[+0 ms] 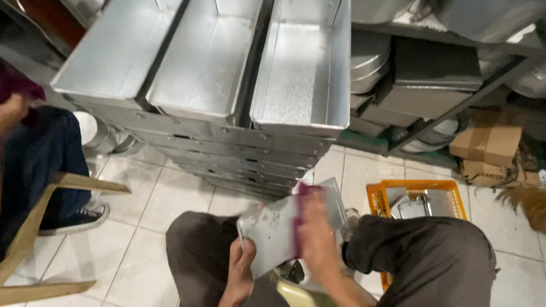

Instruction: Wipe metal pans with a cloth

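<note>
A flat piece of shiny sheet metal lies tilted between my knees. My left hand grips its lower left edge from below. My right hand presses on the sheet's right part and is blurred by motion. A purple cloth or strip shows under the right hand's fingers against the metal. Both my legs, in grey trousers, flank the sheet.
Stacks of long galvanised metal trays stand ahead on the tiled floor. An orange plastic crate with metal parts sits at my right knee. Another person's leg and dark shoe are at the left beside a wooden frame. Shelves and cardboard boxes stand at the right.
</note>
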